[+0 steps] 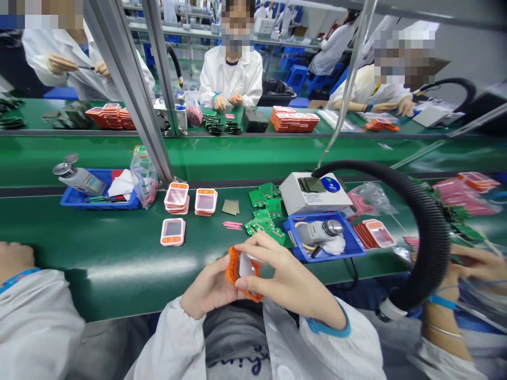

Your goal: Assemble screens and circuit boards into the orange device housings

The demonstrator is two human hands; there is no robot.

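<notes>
Both my hands hold a small orange-framed device case (242, 270) close to my body, just in front of the green bench. My left hand (208, 287) grips its left edge, fingers curled round it. My right hand (283, 277) pinches the case from the right and top, thumb under and fingers over it. On the bench just beyond lie green circuit boards (263, 214), pink strips (233, 225) and one finished white and orange case (173, 231).
Two stacks of cases (191, 199) stand mid-bench. A blue tray (325, 237) with a grey tool sits to the right, a white box (315, 192) behind it. A black hose (430, 221) arcs at right. Another blue tray (99, 192) is at left. Co-workers sit on both sides and across the bench.
</notes>
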